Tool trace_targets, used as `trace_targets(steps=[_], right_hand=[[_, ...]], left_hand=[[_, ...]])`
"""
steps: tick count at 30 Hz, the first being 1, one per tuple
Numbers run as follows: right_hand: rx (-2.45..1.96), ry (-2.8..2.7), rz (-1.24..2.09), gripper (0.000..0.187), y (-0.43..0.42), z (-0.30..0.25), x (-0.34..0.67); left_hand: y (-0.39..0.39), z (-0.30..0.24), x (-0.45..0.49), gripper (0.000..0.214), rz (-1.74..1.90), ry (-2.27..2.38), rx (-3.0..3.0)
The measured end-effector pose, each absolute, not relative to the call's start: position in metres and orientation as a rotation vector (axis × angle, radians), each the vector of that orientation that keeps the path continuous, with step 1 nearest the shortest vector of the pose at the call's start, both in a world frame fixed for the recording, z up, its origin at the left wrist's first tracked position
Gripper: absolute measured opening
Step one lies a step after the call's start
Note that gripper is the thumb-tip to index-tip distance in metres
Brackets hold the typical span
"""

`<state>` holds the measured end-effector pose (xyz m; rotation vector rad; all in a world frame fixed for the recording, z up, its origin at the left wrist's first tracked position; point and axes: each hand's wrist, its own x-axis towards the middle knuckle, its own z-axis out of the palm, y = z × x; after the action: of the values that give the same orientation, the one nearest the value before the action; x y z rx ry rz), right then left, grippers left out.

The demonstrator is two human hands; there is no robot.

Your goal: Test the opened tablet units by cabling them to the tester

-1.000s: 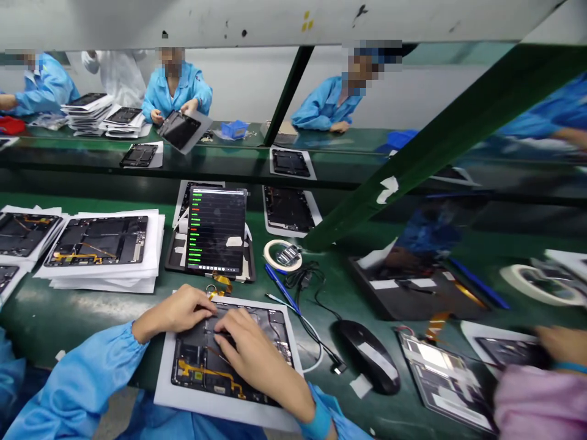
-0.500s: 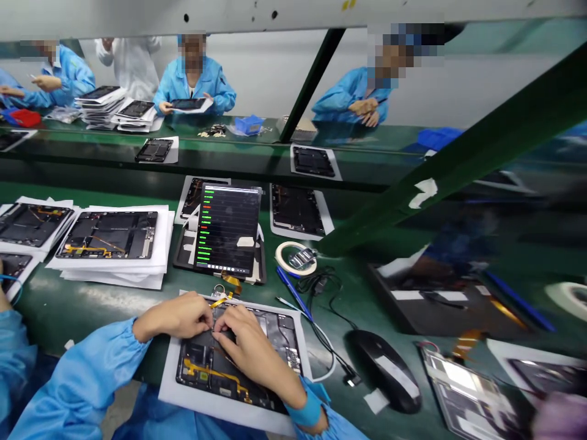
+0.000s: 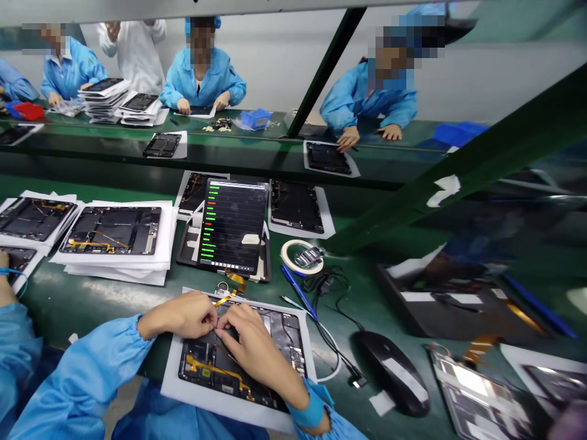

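Observation:
An opened tablet chassis (image 3: 279,348) lies on a white sheet (image 3: 170,382) at the front of the green bench. My left hand (image 3: 183,315) rests on its upper left part, fingers pinched together. My right hand (image 3: 252,348) lies across the middle, its fingertips meeting the left hand's near an orange flex cable (image 3: 222,300). What the fingers pinch is too small to make out. Behind the chassis a lit tablet (image 3: 233,225) leans up, showing green and red bars.
Stacks of open chassis on white sheets (image 3: 114,235) sit at the left. A tape roll (image 3: 300,256), blue pen (image 3: 298,290), black cable (image 3: 334,293) and black mouse (image 3: 397,373) lie to the right. A green slanted beam (image 3: 458,165) crosses the right. Several workers sit at the far bench.
My view has shifted, so everything sits lower and further right. My right hand's fingertips have drawn up to meet the left hand's fingers at the chassis top.

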<state>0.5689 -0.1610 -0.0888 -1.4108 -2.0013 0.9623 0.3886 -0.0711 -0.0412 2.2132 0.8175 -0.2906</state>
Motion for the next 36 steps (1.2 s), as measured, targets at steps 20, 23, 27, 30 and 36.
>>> trace_targets(steps=[20, 23, 27, 30, 36], right_hand=[[-1.4, -2.004, 0.949, 0.009, -0.161, -0.089, 0.569], [-1.406, -2.008, 0.951, 0.009, -0.161, -0.088, 0.569], [-1.421, -2.019, 0.939, 0.008, -0.161, -0.087, 0.569], [-1.424, -2.029, 0.927, 0.008, -0.16, -0.086, 0.568], [-1.43, -1.993, 0.994, 0.01, -0.16, -0.089, 0.569]], left_hand=[[-0.073, -0.045, 0.387, 0.012, -0.259, 0.84, 2.204], [-0.075, -0.044, 0.389, 0.011, -0.275, 0.864, 2.212], [-0.077, -0.045, 0.39, 0.012, -0.269, 0.891, 2.221], [-0.078, -0.045, 0.391, 0.012, -0.263, 0.903, 2.22], [-0.082, -0.043, 0.393, 0.012, -0.261, 0.934, 2.227]])
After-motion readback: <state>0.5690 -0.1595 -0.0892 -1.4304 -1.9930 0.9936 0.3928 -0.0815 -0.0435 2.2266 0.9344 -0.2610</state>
